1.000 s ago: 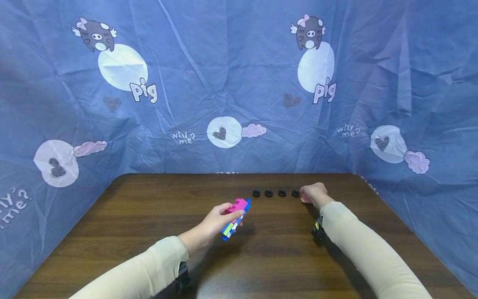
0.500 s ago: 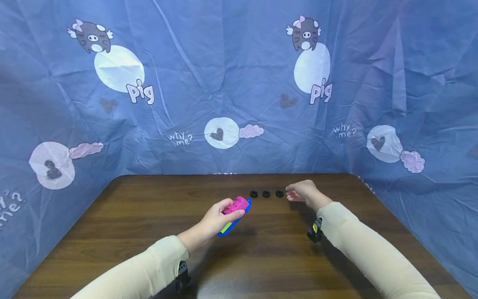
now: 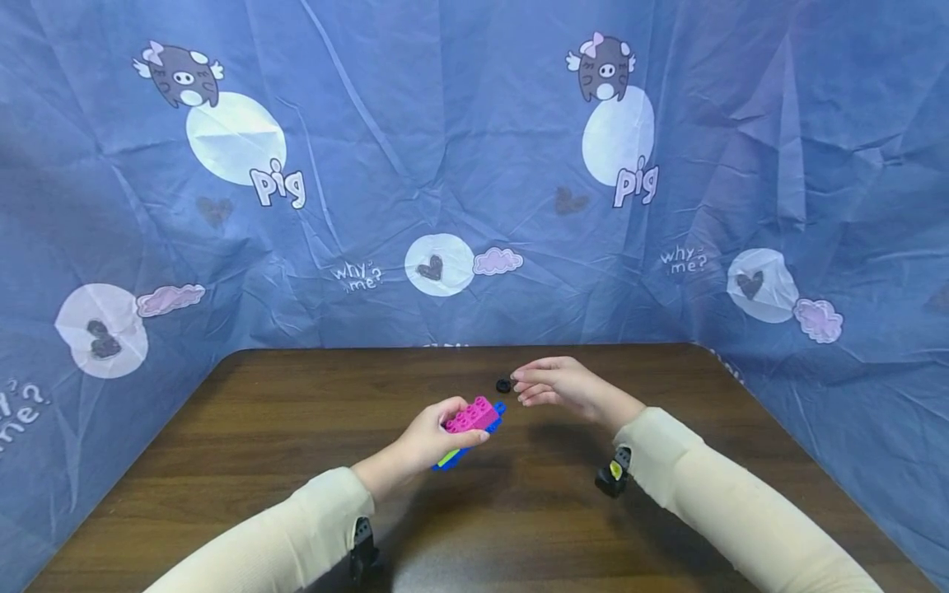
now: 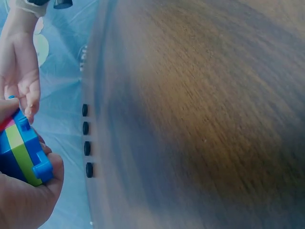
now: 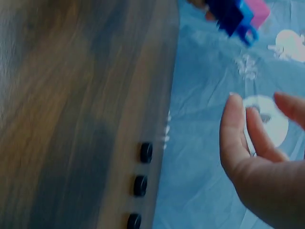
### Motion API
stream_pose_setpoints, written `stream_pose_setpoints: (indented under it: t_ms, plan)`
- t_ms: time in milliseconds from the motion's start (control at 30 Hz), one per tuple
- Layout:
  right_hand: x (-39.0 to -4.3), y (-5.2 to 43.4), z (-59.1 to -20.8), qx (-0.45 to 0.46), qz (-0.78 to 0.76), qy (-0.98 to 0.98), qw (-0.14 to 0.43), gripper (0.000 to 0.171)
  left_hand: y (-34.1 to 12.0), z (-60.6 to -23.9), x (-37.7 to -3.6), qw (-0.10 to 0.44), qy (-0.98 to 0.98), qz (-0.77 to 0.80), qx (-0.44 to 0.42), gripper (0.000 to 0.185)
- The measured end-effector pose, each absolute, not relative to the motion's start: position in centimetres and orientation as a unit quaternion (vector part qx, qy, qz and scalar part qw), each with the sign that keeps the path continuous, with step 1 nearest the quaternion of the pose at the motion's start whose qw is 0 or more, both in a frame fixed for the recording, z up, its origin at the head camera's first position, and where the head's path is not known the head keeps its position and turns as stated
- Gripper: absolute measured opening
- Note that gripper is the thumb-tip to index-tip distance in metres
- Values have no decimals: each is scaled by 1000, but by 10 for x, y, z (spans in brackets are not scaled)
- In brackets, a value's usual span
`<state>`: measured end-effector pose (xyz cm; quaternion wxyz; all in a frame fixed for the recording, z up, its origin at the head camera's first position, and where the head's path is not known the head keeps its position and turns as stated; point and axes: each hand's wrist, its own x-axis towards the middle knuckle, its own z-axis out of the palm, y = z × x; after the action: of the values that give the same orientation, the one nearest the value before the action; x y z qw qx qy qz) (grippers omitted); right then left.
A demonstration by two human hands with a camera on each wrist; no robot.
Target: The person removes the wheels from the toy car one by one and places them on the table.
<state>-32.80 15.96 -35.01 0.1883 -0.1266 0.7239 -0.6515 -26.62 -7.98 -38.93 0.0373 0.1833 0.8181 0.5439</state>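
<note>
My left hand (image 3: 426, 436) grips a stack of toy building bricks (image 3: 473, 417), a studded pink one over blue and lime green. In the left wrist view the stack's blue and lime side (image 4: 23, 150) shows between thumb and fingers. My right hand (image 3: 571, 389) hovers over the far part of the table, palm towards the stack. Its fingers (image 5: 232, 129) are spread and loosely bent, with nothing between them in the right wrist view. Small black toy wheels (image 4: 87, 148) stand in a row on the table; in the head view one wheel (image 3: 503, 385) shows beside the right fingertips, the others hidden behind that hand.
The brown wooden table (image 3: 296, 428) has its far edge just behind the wheels. A blue cloth (image 3: 460, 181) printed with pigs and hearts hangs behind it and along the sides. Each sleeve carries a black wrist device (image 3: 614, 473).
My right hand has moved left along the row of wheels, closer to the left hand. The left hand has turned the brick stack so that the pink studs show more.
</note>
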Motion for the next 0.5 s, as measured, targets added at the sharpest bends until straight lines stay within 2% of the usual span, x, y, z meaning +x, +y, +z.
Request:
stream_pose_setpoints:
  t_ms: [233,500]
  plan:
    - [-311,143,-348,-208,-602,728,252,47,-82,-388,-265,59,829,530,169,28]
    - [-302,133,-351,-253,-563,750,239,39,-82,-384,-263,61,847,502,162,30]
